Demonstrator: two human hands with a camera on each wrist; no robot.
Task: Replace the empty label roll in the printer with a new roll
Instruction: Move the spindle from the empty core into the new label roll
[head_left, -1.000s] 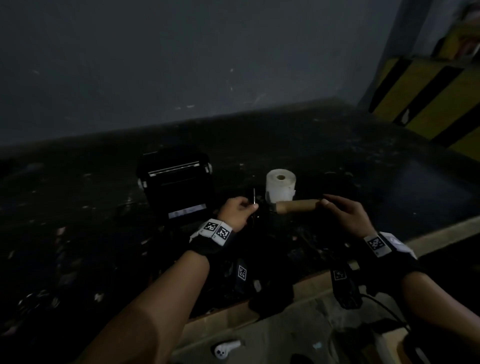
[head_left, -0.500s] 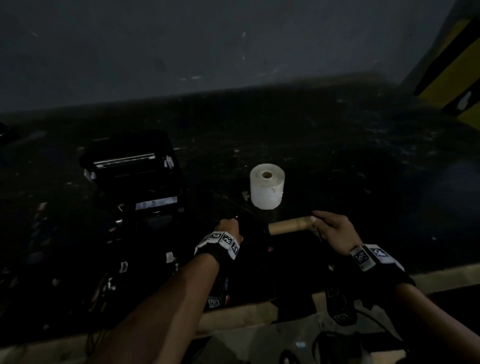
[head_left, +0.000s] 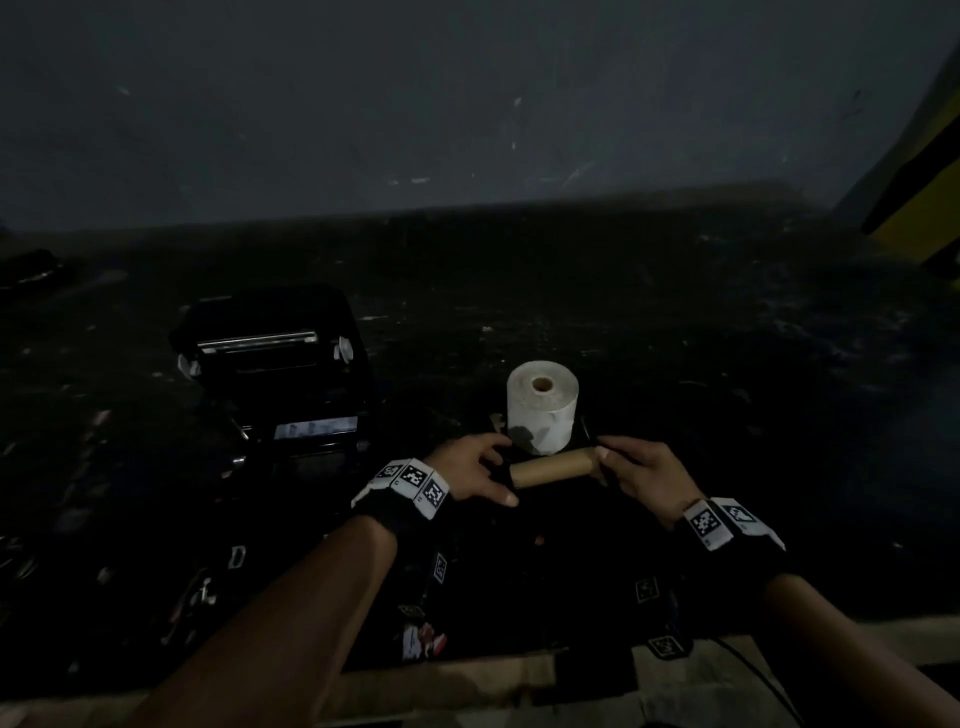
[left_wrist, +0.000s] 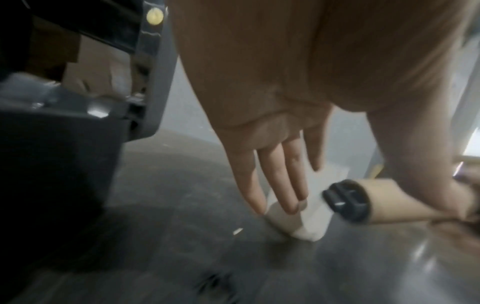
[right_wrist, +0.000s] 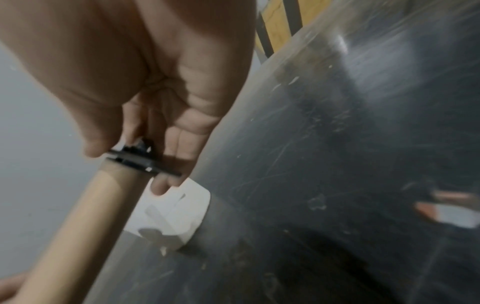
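Between the two hands, in the head view, the empty cardboard core (head_left: 551, 467) was held level above the dark table (head_left: 675, 338). The right hand (head_left: 641, 475) gripped the core's right end with curled fingers. The left hand (head_left: 470, 470) sat at the core's left end, thumb below and fingers spread above; whether it actually touched the core could not be told from this angle. Just behind the core the new label roll (head_left: 542, 405) stood on end on the table, white, with its centre hole facing up. To the left of the roll and apart from it stood the black printer (head_left: 275, 374) with its lid raised.

Seen from the left wrist, the left hand (left_wrist: 272, 160) had its fingers (left_wrist: 285, 185) nearly straight and loosely spread, holding nothing. A black spindle cap (left_wrist: 346, 200) plugged the near end of the core (left_wrist: 405, 200). The white roll (left_wrist: 306, 218) showed behind the fingers, and the printer (left_wrist: 64, 144) filled the left side.

Seen from the right wrist, the right hand (right_wrist: 155, 102) pinched a black flange (right_wrist: 140, 161) at the end of the core (right_wrist: 78, 236) between thumb and fingers. The white roll (right_wrist: 171, 214) stood on the scratched table (right_wrist: 337, 164) beyond.
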